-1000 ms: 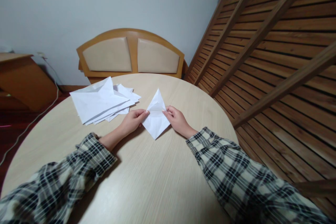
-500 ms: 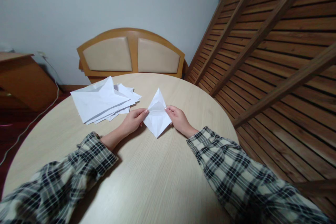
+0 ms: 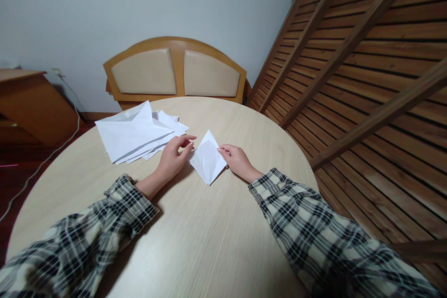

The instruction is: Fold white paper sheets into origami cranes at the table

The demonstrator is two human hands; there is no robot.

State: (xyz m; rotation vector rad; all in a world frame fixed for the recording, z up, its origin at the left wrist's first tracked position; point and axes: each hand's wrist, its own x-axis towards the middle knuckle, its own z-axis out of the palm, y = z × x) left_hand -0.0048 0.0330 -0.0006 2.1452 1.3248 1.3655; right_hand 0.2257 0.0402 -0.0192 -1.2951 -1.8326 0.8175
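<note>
A folded white paper, diamond-shaped, lies on the round pale wooden table between my hands. My right hand pinches its right corner with curled fingers. My left hand sits at its left corner, thumb and fingertips closed on the paper's edge, forefinger stretched above it. Both arms wear plaid sleeves.
A loose stack of white paper sheets lies on the table to the left, close to my left hand. A wooden chair with padded back stands behind the table. A slatted wooden frame leans at the right. A cable runs along the floor at left.
The folded paper's raised upper flap has been pressed down, so the paper now lies flatter and shorter. My left hand has lifted its forefinger; both hands stay at the corners.
</note>
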